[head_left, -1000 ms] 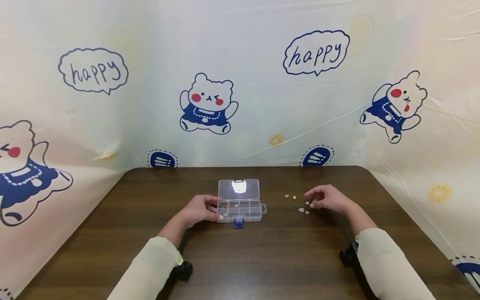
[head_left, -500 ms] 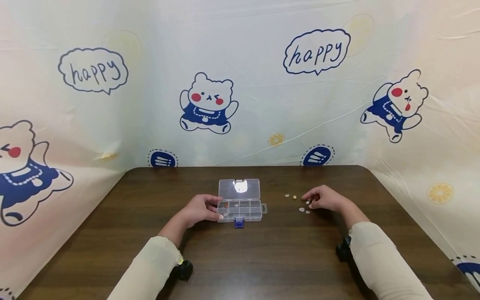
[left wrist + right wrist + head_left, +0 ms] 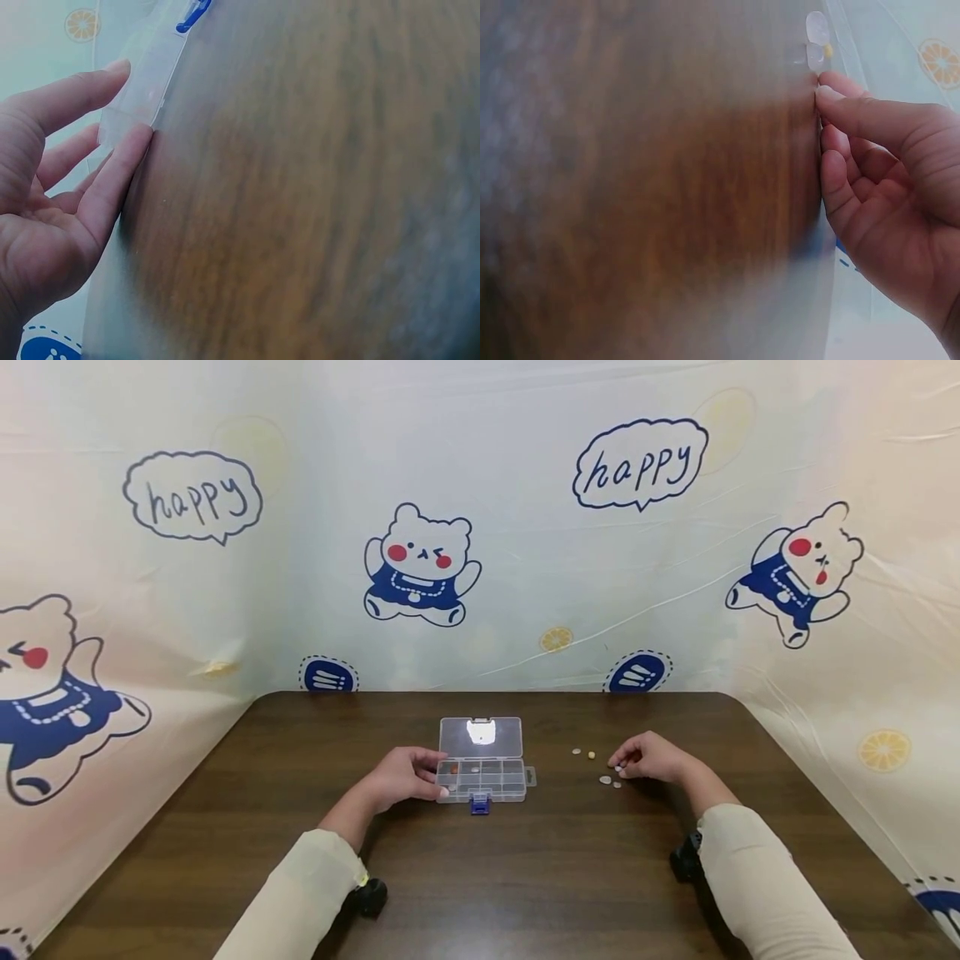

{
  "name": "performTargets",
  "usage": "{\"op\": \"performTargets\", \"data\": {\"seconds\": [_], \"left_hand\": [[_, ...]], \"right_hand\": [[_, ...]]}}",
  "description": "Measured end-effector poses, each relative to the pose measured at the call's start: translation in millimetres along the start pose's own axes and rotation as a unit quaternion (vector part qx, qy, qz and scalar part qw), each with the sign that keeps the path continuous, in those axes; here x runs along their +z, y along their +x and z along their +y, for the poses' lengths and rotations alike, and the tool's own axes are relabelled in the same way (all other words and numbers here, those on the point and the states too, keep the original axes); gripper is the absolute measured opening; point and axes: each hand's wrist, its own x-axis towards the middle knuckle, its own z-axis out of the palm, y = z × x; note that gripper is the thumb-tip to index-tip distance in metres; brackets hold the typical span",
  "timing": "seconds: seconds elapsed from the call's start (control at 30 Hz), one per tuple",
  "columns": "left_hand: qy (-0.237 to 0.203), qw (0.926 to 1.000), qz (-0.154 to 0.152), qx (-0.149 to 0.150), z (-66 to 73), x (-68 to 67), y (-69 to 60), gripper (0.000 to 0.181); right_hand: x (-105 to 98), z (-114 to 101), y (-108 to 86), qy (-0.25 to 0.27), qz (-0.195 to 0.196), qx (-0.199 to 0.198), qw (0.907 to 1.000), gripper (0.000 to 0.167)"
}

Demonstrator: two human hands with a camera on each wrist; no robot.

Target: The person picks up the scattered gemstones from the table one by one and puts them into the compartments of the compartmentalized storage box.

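I keep the left hand at one end of a clear box, thumb and fingers parted across its width, holding it. My right hand has thumb and forefinger nearly together, pinching a small pale stone down at the counter. Just nearer me than those fingertips lie two pebbles; a yellow bead is to their left.
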Motion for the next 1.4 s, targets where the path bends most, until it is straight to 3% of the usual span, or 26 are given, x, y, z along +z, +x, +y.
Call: {"op": "performTargets", "data": {"seconds": [0.47, 0.67, 0.97, 1.4], "left_hand": [[-0.002, 1.0, -0.004, 0.004, -0.2, 0.3, -2.0, 0.06], [-0.004, 1.0, 0.0, 0.002, -1.1, 0.3, -0.6, 0.06], [-0.013, 0.9998, -0.003, 0.015, -1.3, -0.8, -0.2, 0.062], [-0.013, 0.9998, -0.002, 0.015, -1.7, 0.2, -1.5, 0.061]], "right_hand": [[1.3, -1.3, -2.6, -0.003, -0.002, 0.003, 1.0, 0.01], [-1.6, -0.7, -3.3, 0.009, -0.004, -0.022, 0.9997, 0.01], [-2.8, -3.6, -6.0, 0.037, 0.025, 0.022, 0.9988, 0.013], [-1.7, -17.4, -10.5, 0.069, 0.058, 0.018, 0.9958, 0.021]]}}
